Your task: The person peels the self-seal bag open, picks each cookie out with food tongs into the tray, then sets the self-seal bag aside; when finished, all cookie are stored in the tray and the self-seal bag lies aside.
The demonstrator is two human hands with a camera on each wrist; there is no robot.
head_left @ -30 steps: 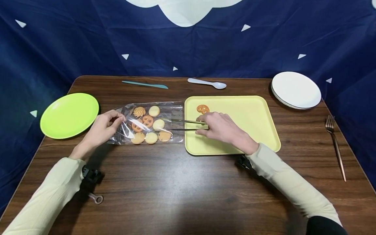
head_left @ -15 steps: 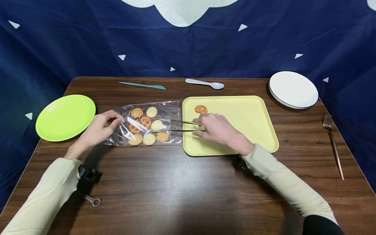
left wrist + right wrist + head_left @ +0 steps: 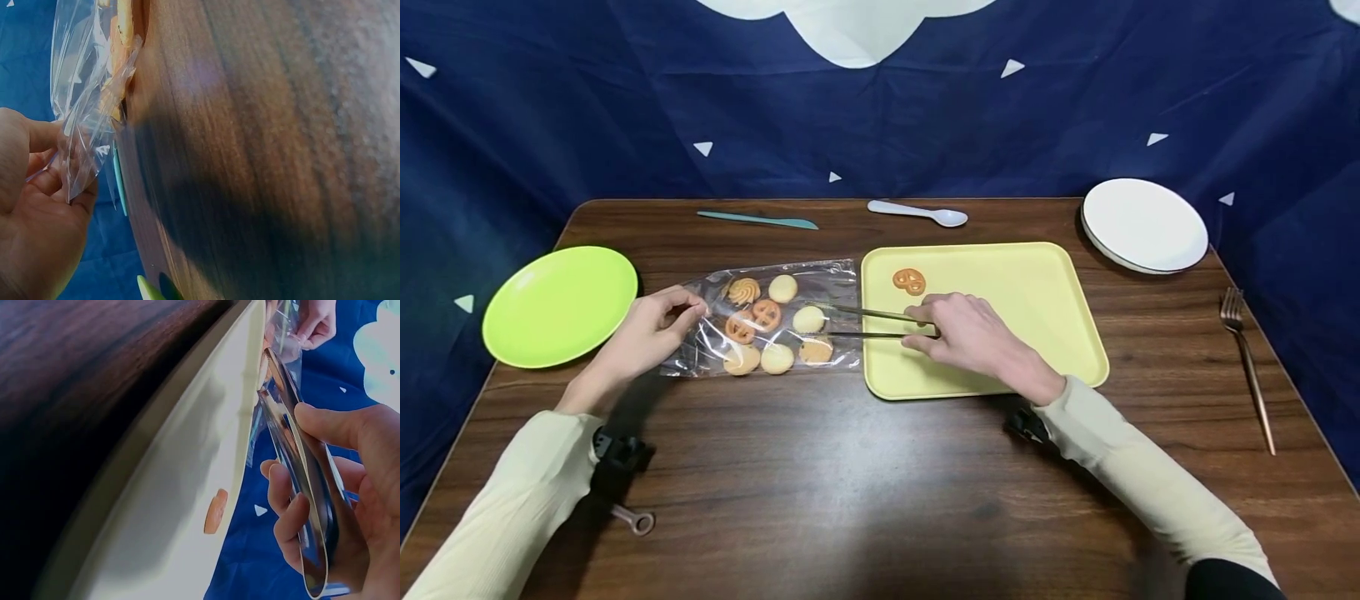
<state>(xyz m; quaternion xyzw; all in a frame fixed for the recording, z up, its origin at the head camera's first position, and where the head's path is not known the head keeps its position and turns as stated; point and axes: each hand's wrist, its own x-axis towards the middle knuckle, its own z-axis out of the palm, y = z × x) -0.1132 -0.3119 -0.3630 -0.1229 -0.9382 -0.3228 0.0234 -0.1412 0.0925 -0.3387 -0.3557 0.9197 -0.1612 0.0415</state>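
We locate the bag (image 3: 844, 292) lying on the table (image 3: 850, 500), between the green plate (image 3: 561, 308) and the tray (image 3: 1030, 300). Its right end sits just beside the tray's left edge. Through the clear film we count eight cookies (image 3: 777, 359): one swirled, two pretzel-shaped and five others.

Left hand (image 3: 651, 333): thumb and fingers are drawn together, pinching the film at the bag's left end. The left wrist view shows the film gathered between them.

Right hand (image 3: 970, 337): positioned over the tray, fingers curled round the tongs (image 3: 320, 494), thumb along one arm and fingers against the other. The two arms of the tongs stand apart and extend past the tray's left edge into the bag. Their ends lie on either side of a pale round cookie; we cannot tell whether they touch it.

On the tray, near its rear left corner, we find one pretzel cookie (image 3: 909, 282).

Along the table's rear edge we note the blue-green knife (image 3: 757, 220) and the pale spoon (image 3: 917, 211). The white dish (image 3: 1145, 223) occupies the rear right corner, with the fork (image 3: 1251, 371) in front of it.
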